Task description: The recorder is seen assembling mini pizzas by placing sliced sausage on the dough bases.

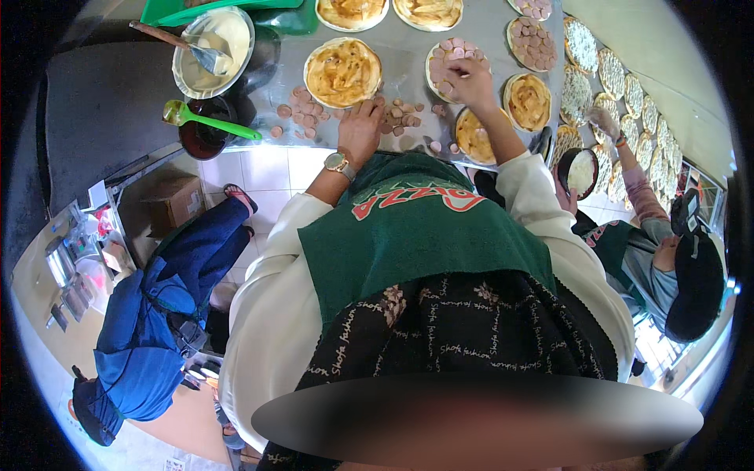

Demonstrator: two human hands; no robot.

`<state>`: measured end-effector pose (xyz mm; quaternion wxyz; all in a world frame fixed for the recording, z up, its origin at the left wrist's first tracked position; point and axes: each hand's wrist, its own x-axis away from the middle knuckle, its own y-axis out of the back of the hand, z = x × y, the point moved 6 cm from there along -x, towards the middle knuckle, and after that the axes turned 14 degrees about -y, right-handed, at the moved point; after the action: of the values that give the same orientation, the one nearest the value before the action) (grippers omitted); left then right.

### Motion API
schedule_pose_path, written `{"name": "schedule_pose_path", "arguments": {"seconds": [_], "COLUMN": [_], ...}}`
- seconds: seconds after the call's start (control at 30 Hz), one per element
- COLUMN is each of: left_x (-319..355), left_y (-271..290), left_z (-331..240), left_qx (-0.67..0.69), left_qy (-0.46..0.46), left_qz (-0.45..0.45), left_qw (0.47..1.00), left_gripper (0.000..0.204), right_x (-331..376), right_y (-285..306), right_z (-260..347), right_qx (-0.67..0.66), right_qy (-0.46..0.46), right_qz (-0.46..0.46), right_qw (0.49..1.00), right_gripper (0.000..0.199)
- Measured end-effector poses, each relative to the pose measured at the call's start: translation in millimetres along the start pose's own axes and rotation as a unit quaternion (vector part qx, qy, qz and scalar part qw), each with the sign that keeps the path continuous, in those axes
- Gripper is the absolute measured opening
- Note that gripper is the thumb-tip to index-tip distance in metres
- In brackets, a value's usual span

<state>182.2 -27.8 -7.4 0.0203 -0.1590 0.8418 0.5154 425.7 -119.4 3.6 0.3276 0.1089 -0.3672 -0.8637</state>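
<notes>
My left hand (361,128) is on the steel table with its fingers curled onto sausage slices (401,118), beside the near edge of a round pizza base (343,72) spread with orange-brown sauce. My right hand (471,82) is over another pizza base (434,77), whose top is largely covered with pinkish sausage slices (458,49). Its fingers are pinched together at that topping, apparently on a sausage slice, which they mostly hide. More loose slices (302,111) lie left of my left hand. A sauced base (473,135) sits partly under my right forearm.
At the left stand a bowl of creamy sauce (245,55) with a brush and a dark bowl (206,143) under a green spatula (208,118). More bases (528,102) lie rightward. A co-worker's gloved hand (603,124) is over cheese-topped pizzas (580,47). Another person (149,337) is at left.
</notes>
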Motion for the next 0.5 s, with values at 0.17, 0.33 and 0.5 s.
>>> {"name": "schedule_pose_path", "arguments": {"seconds": [0.17,0.33,0.5], "left_x": [-4.4,-12.8,-4.7], "left_y": [2.5,8.3,-16.2], "left_z": [-0.7,-3.9,12.5], "left_qx": [0.045,0.133,0.373], "left_qy": [0.017,0.047,0.179], "left_qz": [-0.025,-0.031,-0.089], "left_qw": [0.999,0.989,0.906], "left_gripper": [0.040,0.032,0.018], "right_x": [-15.9,-17.2,7.4], "right_y": [4.3,2.7,12.5], "right_z": [-19.8,-32.0,-1.1], "right_qx": [0.000,0.113,-0.055], "right_qy": [-0.119,-0.082,-0.003], "right_qz": [0.088,0.044,0.050], "right_qw": [0.989,0.989,0.997], "right_gripper": [0.016,0.018,0.015]}}
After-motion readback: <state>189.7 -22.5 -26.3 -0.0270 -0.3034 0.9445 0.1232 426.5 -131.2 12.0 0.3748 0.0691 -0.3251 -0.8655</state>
